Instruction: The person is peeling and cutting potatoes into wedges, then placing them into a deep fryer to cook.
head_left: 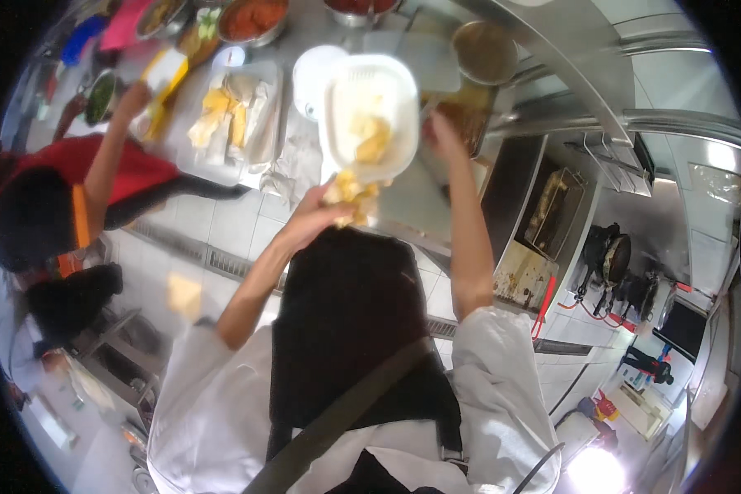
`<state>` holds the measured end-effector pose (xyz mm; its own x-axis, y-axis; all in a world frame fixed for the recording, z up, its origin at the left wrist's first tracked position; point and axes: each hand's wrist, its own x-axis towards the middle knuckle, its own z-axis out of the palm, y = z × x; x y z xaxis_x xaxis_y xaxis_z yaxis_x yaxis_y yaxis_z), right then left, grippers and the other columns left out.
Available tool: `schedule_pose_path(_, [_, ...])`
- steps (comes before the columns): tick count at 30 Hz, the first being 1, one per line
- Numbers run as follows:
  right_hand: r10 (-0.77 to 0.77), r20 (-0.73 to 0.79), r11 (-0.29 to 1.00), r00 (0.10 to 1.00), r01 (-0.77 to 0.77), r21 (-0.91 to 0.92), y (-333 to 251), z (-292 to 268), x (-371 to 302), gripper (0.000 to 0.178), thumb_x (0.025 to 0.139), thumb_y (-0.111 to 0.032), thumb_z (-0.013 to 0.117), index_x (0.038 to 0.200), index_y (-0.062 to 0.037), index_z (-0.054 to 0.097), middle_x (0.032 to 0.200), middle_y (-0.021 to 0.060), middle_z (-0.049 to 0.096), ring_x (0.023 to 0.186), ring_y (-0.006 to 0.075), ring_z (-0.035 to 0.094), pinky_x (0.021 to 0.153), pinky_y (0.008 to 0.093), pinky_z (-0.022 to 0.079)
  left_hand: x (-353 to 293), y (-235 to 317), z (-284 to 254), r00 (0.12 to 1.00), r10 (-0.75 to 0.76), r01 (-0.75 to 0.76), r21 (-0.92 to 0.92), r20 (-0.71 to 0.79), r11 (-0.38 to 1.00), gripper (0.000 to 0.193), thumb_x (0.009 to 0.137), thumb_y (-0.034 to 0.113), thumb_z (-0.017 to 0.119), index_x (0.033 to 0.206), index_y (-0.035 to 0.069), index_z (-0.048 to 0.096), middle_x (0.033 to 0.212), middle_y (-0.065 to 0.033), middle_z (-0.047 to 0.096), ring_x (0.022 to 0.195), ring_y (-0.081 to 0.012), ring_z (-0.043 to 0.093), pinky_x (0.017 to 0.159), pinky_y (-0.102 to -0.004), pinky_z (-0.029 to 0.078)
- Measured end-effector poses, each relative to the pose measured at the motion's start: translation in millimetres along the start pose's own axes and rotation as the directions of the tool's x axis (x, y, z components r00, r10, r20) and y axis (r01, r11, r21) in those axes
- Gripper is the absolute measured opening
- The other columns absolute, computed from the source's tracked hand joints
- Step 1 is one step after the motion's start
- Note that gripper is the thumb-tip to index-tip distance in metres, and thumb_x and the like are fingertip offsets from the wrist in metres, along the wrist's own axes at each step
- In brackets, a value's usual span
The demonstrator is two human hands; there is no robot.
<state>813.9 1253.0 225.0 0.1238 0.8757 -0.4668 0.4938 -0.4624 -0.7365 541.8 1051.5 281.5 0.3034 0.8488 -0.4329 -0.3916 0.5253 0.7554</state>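
Over the desk (418,206), a white tub (350,103) with yellow bits (351,196) at its near end.
The tub looks light and bendy; hold its rim. The left hand's (314,217) fingers grip soft-looking bits. I can't tell what the right hand's (441,133) fingers do. The desk edge is close; a clear bin (277,95) and round lid (311,72) crowd the left.

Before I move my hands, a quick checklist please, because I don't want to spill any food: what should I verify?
1. Left hand has hold of the yellow pieces: ok.
2. White container is uncovered: ok, with yellow food inside.
3. White container sits firmly: cannot tell, its underside is hidden.
4. Right hand is free: cannot tell, its fingers are blurred.
5. Co-worker's hand is away from the container: ok, well off to the left.
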Motion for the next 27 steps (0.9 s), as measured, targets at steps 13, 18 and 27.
schedule_pose_path(13, [0.047,-0.025,0.831,0.999,-0.025,0.555,-17,-24,-2,0.015,0.092,-0.009,0.048,0.083,-0.0019,0.057,0.071,0.0094,0.061,0.053,0.0165,0.054,0.046,0.0324,0.042,20,22,3,0.994,0.104,-0.105,0.013,0.041,0.994,0.047,0.087,0.001,0.062,0.131,-0.002,0.046,0.12,-0.0112,0.06,0.109,-0.0184,0.059,0.092,-0.0318,0.05])
schedule_pose_path(18, [-0.4,-0.238,0.838,0.885,0.248,-0.486,-35,-24,-80,0.033,0.081,-0.014,0.055,0.108,0.0061,0.055,0.102,0.0287,0.062,0.103,0.0397,0.059,0.085,0.0486,0.048,23,13,-5,0.998,0.057,-0.056,-0.13,0.004,0.99,0.052,0.09,0.01,0.055,0.137,-0.002,0.037,0.129,-0.0162,0.053,0.112,-0.0217,0.057,0.089,-0.034,0.051])
schedule_pose_path(27, [-0.255,-0.364,0.953,0.896,0.297,0.066,30,-13,-78,0.025,0.094,-0.021,0.046,0.097,0.0012,0.057,0.093,0.0259,0.062,0.09,0.0401,0.06,0.078,0.0474,0.047,42,-11,14,0.969,-0.113,0.165,-0.231,0.222,0.959,0.053,0.086,0.011,0.055,0.135,-0.001,0.039,0.122,-0.0118,0.055,0.108,-0.0219,0.057,0.089,-0.0366,0.049])
